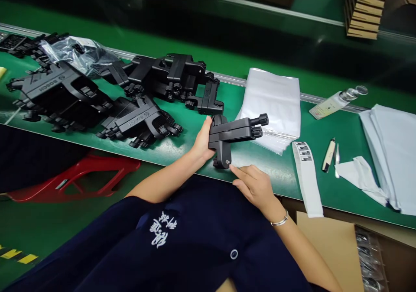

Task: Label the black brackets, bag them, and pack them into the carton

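One black plastic part [232, 131], L-shaped with a long arm and a short foot, sits between the person's two hands, over the near edge of a green workbench [201, 62]. The left hand [201, 142] is closed around the corner of the part, thumb up along its side; the fingers behind it are hidden. The forearm runs in bare from the lower left. The right hand [255, 186] is loosely curled and grips nothing. Its index finger points left and touches the bottom of the part's foot. One silver bracelet [280, 222] circles that wrist.

To the left of the left hand lies a pile of similar black parts [130, 97]. At least five show, but they overlap, so the exact count cannot be told. One more, further left, lies in a clear wrapper [78, 53].

Just beyond the held part, under its long arm, is one stack of clear plastic bags [276, 105]. To the right of the right hand lies one white label strip [305, 175], hanging over the bench edge. Further right are one pen-like tool [329, 154] and one thin metal tool [337, 154] side by side. Next come one crumpled white cloth [360, 175] and one pile of pale sheets [393, 153]. One small bottle [338, 101] lies on its side beyond them.

Below the bench, left of the left forearm, is one red stool [74, 179].
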`<action>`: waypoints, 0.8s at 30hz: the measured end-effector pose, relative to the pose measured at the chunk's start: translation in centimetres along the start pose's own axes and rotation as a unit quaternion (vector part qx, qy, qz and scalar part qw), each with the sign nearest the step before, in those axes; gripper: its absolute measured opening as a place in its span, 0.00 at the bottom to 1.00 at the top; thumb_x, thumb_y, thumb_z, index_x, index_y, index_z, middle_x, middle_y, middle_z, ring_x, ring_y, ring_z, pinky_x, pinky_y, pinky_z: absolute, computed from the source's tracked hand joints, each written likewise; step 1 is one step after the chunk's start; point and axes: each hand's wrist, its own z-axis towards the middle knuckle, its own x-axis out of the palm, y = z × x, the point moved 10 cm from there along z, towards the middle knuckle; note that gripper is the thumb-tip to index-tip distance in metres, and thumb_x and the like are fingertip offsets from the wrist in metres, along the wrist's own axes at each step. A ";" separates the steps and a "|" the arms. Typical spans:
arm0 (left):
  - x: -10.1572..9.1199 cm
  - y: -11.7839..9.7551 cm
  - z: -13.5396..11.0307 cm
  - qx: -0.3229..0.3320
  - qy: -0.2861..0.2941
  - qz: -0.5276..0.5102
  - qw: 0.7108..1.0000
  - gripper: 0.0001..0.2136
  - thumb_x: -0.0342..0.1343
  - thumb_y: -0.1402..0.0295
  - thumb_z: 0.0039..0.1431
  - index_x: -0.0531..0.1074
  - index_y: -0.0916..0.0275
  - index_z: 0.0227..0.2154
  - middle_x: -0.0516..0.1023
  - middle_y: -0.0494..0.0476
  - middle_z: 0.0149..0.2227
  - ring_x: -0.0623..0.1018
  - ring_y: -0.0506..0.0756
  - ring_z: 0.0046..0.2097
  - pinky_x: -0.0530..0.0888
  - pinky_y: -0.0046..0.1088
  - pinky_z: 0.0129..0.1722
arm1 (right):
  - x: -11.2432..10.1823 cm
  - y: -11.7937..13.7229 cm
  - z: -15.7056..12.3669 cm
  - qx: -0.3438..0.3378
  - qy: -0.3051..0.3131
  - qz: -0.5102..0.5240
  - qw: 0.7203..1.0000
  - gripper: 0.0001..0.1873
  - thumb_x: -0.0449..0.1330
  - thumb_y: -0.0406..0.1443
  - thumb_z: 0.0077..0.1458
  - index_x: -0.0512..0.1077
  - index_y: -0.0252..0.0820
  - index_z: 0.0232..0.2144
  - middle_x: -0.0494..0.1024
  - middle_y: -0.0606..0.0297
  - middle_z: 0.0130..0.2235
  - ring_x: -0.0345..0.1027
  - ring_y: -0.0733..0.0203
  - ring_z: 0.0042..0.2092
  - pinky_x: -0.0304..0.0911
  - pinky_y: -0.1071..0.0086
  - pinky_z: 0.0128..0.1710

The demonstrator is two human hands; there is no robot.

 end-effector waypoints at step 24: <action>10.9 -4.8 -6.5 0.202 0.338 0.341 0.854 0.31 0.64 0.50 0.51 0.71 0.58 0.56 0.75 0.62 0.56 0.75 0.64 0.55 0.70 0.36 0.55 | 0.1 -10.8 -4.4 0.351 -0.247 0.422 0.798 0.28 0.57 0.61 0.53 0.73 0.51 0.47 0.81 0.61 0.40 0.75 0.51 0.45 0.73 0.54 0.45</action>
